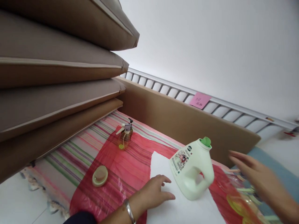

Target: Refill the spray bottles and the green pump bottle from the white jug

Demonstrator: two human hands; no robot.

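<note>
A pale green detergent jug (192,158) with a picture label and a bright green inner spout stands uncapped and slightly tilted in view on a white sheet (160,165). My left hand (151,193), with a silver bangle at the wrist, hovers beside the jug's lower left; its thumb and fingers are apart and nothing is in them. To the right of the jug, my right hand (254,174) is raised and slightly blurred, fingers stretched out, holding nothing. A round cream-coloured cap (100,176) lies at the left on a red plastic sheet (112,177).
Pump bottles (126,135) stand at the far left of the red sheet, over a striped cloth (72,155). Stacked cushions (60,71) rise at the left. A brown panel (173,115) and railing with a pink note (200,100) run behind. Yellow-green plastic items (237,205) lie lower right.
</note>
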